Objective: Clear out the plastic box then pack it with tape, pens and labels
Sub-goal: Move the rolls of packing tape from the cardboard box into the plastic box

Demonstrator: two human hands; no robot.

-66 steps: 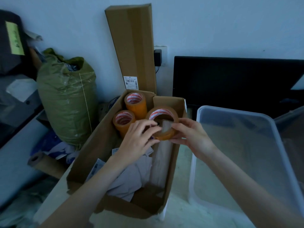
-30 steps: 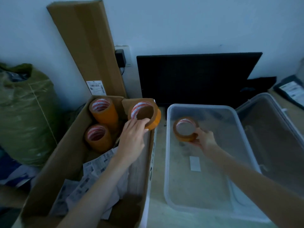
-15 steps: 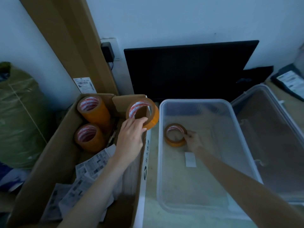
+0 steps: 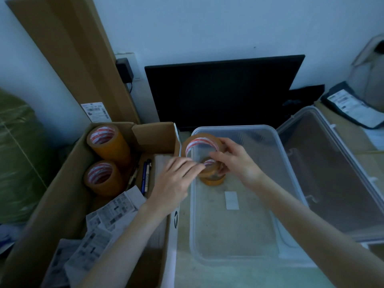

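The clear plastic box (image 4: 277, 146) sits on the table in front of me. One orange tape roll (image 4: 213, 179) lies flat in its far left corner. A second tape roll (image 4: 200, 140) is held on edge above the box's left rim. My left hand (image 4: 176, 181) pinches its lower edge and my right hand (image 4: 239, 161) grips its right side. In the open cardboard box (image 4: 60, 196) on the left stand two more tape stacks (image 4: 106, 142) (image 4: 101, 177), with pens (image 4: 146, 175) and printed labels (image 4: 112, 215) beside them.
The box's clear lid (image 4: 336, 183) lies to its right. A black monitor (image 4: 224, 90) leans on the wall behind. A tall flat carton (image 4: 68, 55) and a green sack (image 4: 16, 154) stand at the left. A small white sticker (image 4: 231, 200) lies on the box floor.
My right hand set the first roll down in the plastic box and let it go. My left hand carried the second roll over the rim, and my right hand has taken hold of it too.
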